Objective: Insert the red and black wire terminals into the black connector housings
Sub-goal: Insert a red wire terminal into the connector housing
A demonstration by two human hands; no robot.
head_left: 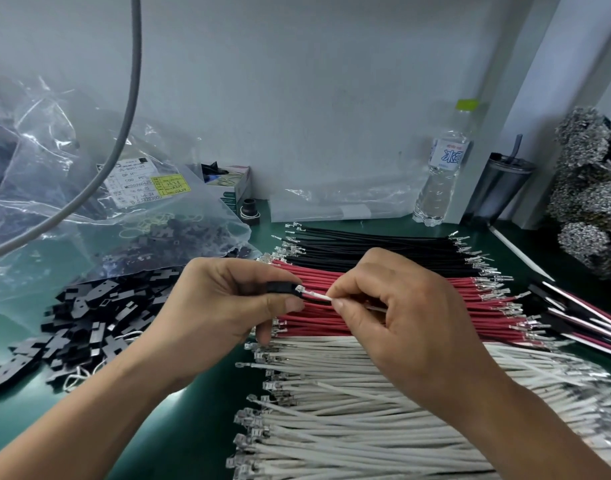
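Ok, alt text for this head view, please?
Left hand pinches a black connector housing while the right hand feeds a white wire terminal toward it, above rows of black, red and white wires.

White bag label (135, 183) – "500 PCS", bottle label (448, 154) – upside-down "水"

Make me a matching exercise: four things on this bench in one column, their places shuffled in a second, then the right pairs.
Things
1. black wires
2. white wires
3. loose black housings
4. water bottle

Places
A. standing upright at the back wall
B. nearest bundle, at the front of the bench
C. heaped on the green mat beside the left hand
D. farthest bundle, behind the red wires

Pairs: 1-D, 2-B, 3-C, 4-A
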